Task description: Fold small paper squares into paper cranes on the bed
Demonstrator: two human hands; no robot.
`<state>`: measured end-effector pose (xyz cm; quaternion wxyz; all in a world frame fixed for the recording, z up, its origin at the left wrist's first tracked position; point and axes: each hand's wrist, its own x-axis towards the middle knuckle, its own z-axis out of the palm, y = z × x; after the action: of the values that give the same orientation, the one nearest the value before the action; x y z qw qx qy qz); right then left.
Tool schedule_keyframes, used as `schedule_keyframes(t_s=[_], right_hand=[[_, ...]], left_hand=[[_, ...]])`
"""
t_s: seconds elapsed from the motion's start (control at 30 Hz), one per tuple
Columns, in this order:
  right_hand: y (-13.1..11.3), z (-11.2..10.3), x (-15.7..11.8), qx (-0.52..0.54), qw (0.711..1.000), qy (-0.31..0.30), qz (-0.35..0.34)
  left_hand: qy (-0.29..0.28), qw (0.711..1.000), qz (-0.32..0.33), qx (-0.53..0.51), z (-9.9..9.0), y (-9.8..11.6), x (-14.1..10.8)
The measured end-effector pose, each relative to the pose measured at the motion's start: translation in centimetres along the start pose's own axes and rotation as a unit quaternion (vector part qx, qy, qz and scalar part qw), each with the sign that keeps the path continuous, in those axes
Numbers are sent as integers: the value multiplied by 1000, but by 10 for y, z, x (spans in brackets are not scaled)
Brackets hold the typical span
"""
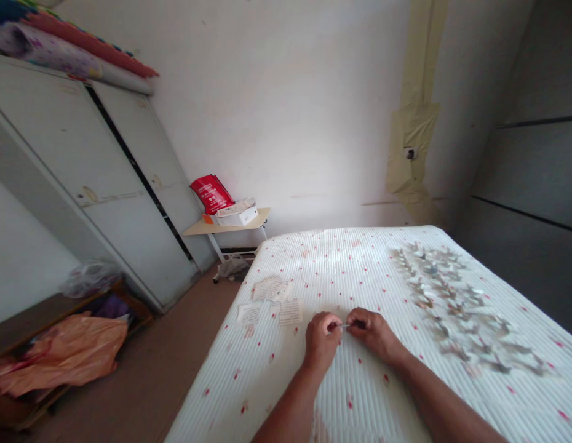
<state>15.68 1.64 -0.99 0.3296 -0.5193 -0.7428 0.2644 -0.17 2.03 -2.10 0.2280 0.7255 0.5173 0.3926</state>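
Wall (pixel 304 123): off-white, faintly smudged, spanning the upper middle
Tape (pixel 417 80): yellowish, running down the wall at upper right, around a socket (pixel 410 153)
Wardrobe (pixel 120 178): pale grey, standing at left, rolled mats (pixel 69 52) on top at upper left
Table (pixel 264 215): small, light-topped, near the wall, left of centre
Floor (pixel 194 332): brownish, visible at lower left
Bed (pixel 267 394): white with small red marks, filling the lower middle and lower right
Panels (pixel 535 160): dark grey, along the right edge
Light (pixel 309 147): brightest at upper centre, dim at right

On the bed (pixel 355 381), paper sheets (pixel 290 312) lie left of the left hand (pixel 320 337), figures (pixel 457 306) far right.
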Motion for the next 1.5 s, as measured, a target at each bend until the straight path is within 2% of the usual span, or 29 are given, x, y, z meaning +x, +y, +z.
schedule_keyframes(t_s=[0.1,0.27,0.37,0.47,0.73,0.87,1.07,1.5], right_hand=[[1,2,-1,-17,999,21,-30],[-5,6,-5,-205,976,49,-56],[-7,9,-8,-279,956,37,-85],[-5,12,-11,-307,945,12,-108],[0,7,-15,-233,964,-25,-123],[3,5,-13,-177,975,-28,-134],[2,1,-11,-111,987,-46,-104],[1,2,3,-192,976,-93,-43]], left_hand=[[8,1000,17,-8,0,0,1],[1,997,58,45,-3,4,-4],[-26,993,83,85,-5,4,-8],[-44,986,100,125,-7,2,-11],[-66,972,138,180,-8,0,-12],[-67,972,135,183,-8,0,-12],[-63,974,120,181,-6,0,-14],[-58,981,23,184,-2,9,-12]])
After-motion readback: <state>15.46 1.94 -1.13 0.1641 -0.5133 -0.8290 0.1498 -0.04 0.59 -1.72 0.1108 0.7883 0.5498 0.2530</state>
